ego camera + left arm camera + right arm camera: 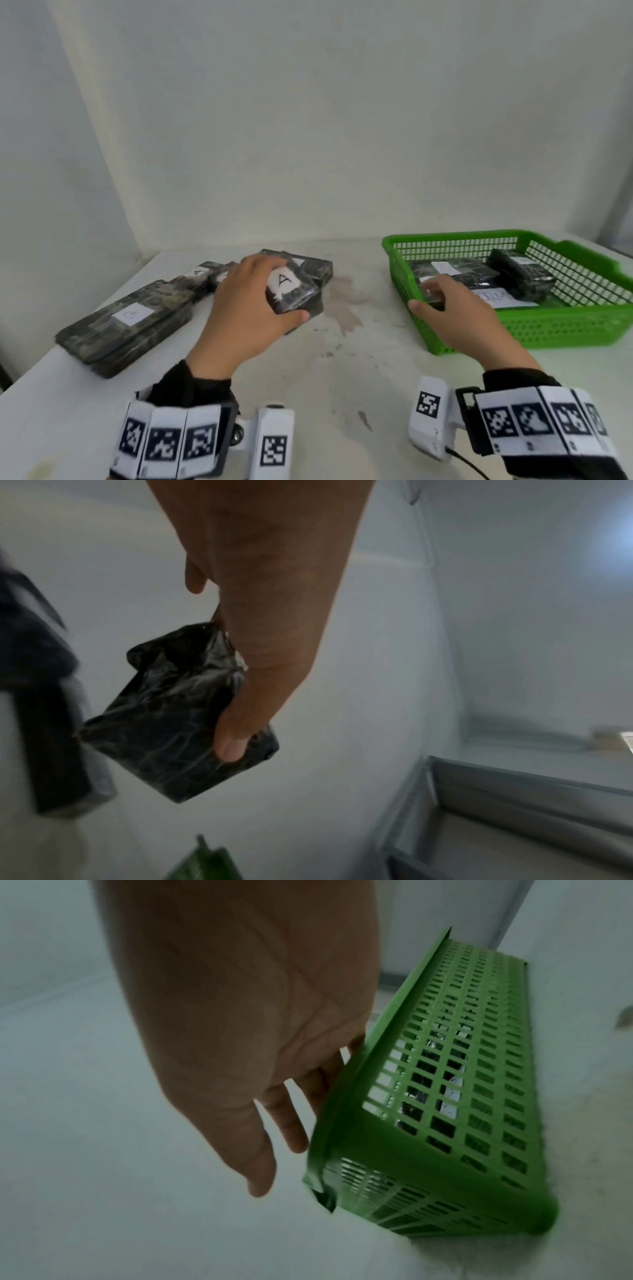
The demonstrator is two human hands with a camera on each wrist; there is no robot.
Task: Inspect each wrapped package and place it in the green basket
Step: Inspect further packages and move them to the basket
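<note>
The left hand (239,308) pinched a wrapped package (291,287) marked A above the desk's (342,377) far-left pile, while the right hand (455,315), fingers loose and empty, reached over the green basket's (582,329) near-left corner; slick wrap could slip mid-transfer.

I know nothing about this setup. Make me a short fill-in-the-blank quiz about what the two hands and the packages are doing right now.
1. The left hand holds a wrapped package whose white label shows the letter ____.
2. The right hand reaches over the near rim of the ____ basket.
3. The package in the left grip is wrapped in ____ plastic.
4. The right hand holds ____.

Missing words: A; green; black; nothing
</note>
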